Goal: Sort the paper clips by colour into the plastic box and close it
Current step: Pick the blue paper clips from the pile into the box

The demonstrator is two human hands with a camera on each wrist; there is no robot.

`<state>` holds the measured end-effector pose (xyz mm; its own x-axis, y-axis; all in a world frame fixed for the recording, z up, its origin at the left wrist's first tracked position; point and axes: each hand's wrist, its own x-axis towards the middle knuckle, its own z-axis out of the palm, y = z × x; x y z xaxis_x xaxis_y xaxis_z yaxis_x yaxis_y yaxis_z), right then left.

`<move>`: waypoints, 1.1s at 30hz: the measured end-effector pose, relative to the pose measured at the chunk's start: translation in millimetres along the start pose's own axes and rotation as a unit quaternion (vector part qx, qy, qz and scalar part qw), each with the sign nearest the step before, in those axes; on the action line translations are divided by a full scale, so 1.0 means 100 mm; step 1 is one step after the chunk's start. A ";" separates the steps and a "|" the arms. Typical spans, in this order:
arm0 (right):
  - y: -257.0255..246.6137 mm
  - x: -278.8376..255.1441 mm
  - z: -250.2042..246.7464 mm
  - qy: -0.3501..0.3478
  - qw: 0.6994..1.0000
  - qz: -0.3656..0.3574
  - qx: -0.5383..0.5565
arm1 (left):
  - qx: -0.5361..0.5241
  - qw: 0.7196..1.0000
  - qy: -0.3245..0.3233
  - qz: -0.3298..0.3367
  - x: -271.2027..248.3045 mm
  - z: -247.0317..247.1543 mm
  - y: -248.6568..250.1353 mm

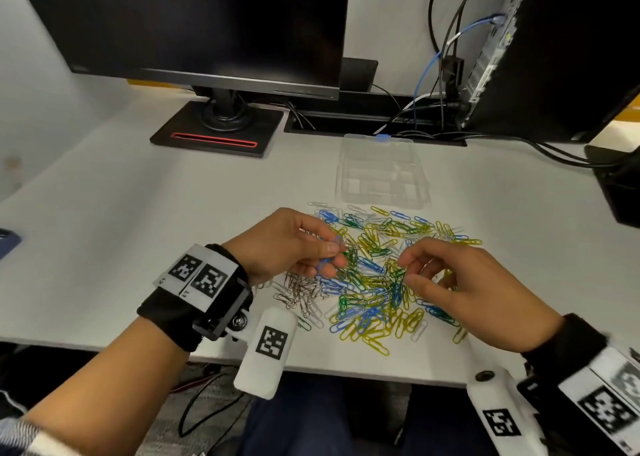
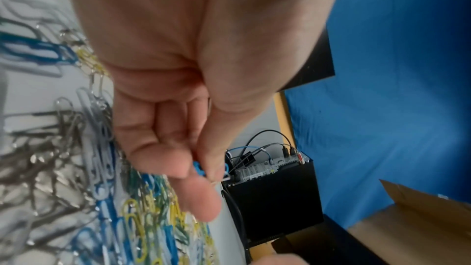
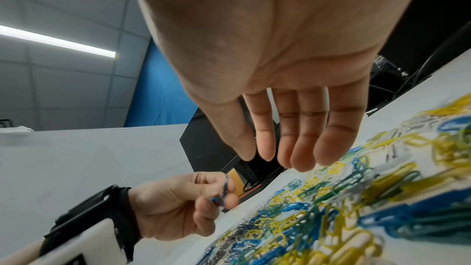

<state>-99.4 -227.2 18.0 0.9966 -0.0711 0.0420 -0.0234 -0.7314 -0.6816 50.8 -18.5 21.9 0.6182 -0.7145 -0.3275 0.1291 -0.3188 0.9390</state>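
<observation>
Head view: the left hand (image 1: 294,244) pinches a few blue clips (image 1: 327,258) between thumb and fingers above the mixed pile of paper clips (image 1: 377,282) on the white desk (image 1: 138,213), while the right hand (image 1: 460,289) hovers over the pile with fingers loosely bent and holding nothing that I can see. The clear plastic box (image 1: 381,171) lies open just beyond the pile, apparently unfilled; its pale dividers are hard to read, so a colour could easily land in the wrong compartment. Left wrist view: the thumb presses a blue clip (image 2: 198,167) against the fingertips (image 2: 178,168), and a metallic bit beside it suggests another clip may be hooked on; if so, a stray could ride along into the box. Right wrist view: the right hand's fingers (image 3: 300,144) hang straight and close together above tangled yellow, green and blue clips, and a careless sweep there could push some off the near desk edge.
</observation>
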 end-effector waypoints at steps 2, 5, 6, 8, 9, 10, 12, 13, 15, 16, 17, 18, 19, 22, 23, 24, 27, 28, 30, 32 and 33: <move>-0.02 0.01 0.01 0.003 1.000 -0.005 -0.001 | 0.020 1.000 0.018 0.001 0.02 0.00 -0.02; -0.03 0.01 0.03 0.002 1.000 -0.010 -0.009 | 0.033 0.999 0.032 0.000 0.05 -0.02 -0.05; -0.03 0.01 0.03 0.002 1.000 -0.011 -0.014 | 0.036 0.999 0.035 0.004 0.05 -0.03 -0.06; -0.05 0.03 0.03 0.002 1.000 -0.011 -0.027 | 0.042 0.998 0.038 0.013 0.06 -0.05 -0.06; -0.06 0.04 0.04 0.003 0.999 -0.013 -0.035 | 0.046 0.998 0.040 0.015 0.06 -0.06 -0.07; -0.06 0.07 0.05 0.003 0.999 -0.015 -0.045 | 0.049 0.998 0.044 0.017 0.06 -0.07 -0.07; -0.09 0.12 0.08 -0.004 0.998 -0.023 -0.064 | 0.052 0.997 0.049 0.021 0.07 -0.08 -0.09; -0.11 0.16 0.10 -0.010 0.997 -0.028 -0.073 | 0.053 0.997 0.051 0.025 0.07 -0.09 -0.09; -0.16 0.24 0.16 -0.028 0.993 -0.043 -0.106 | 0.044 0.997 0.059 0.038 0.07 -0.09 -0.09; -0.19 0.29 0.19 -0.041 0.990 -0.051 -0.126 | 0.032 0.996 0.068 0.045 0.08 -0.09 -0.09; -0.22 0.35 0.22 -0.055 0.987 -0.056 -0.143 | 0.017 0.996 0.079 0.049 0.09 -0.09 -0.09; -0.25 0.41 0.25 -0.068 0.984 -0.060 -0.156 | -0.004 0.995 0.089 0.049 0.10 -0.09 -0.09; -0.27 0.47 0.29 -0.079 0.981 -0.062 -0.168 | -0.029 0.994 0.095 0.043 0.11 -0.10 -0.08; -0.33 0.61 0.40 -0.113 0.972 -0.045 -0.199 | -0.092 0.992 0.083 0.007 0.12 -0.17 -0.10; -0.34 0.63 0.43 -0.124 0.970 -0.036 -0.204 | -0.098 0.992 0.077 0.001 0.12 -0.20 -0.11; -0.34 0.64 0.46 -0.131 0.969 -0.027 -0.206 | -0.101 0.992 0.071 -0.003 0.12 -0.21 -0.11; -0.34 0.66 0.50 -0.141 0.968 0.000 -0.205 | -0.098 0.994 0.040 -0.033 0.10 -0.20 -0.09; -0.34 0.67 0.51 -0.143 0.968 0.005 -0.206 | -0.095 0.994 0.031 -0.046 0.09 -0.19 -0.07; -0.34 0.68 0.50 -0.147 0.967 0.006 -0.208 | -0.072 0.994 0.039 -0.074 0.08 -0.16 -0.01; -0.36 0.68 0.48 -0.148 0.967 0.001 -0.207 | 0.073 0.992 0.078 -0.062 0.07 -0.12 0.03; -0.36 0.68 0.45 -0.140 0.969 -0.001 -0.202 | 0.192 0.976 0.094 -0.037 0.06 -0.11 0.02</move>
<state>-27.6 -175.3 12.8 0.9776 0.0768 -0.1957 0.0064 -0.9413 -0.3375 63.0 -16.6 23.1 0.7544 -0.5654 -0.3335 -0.0989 -0.6001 0.7938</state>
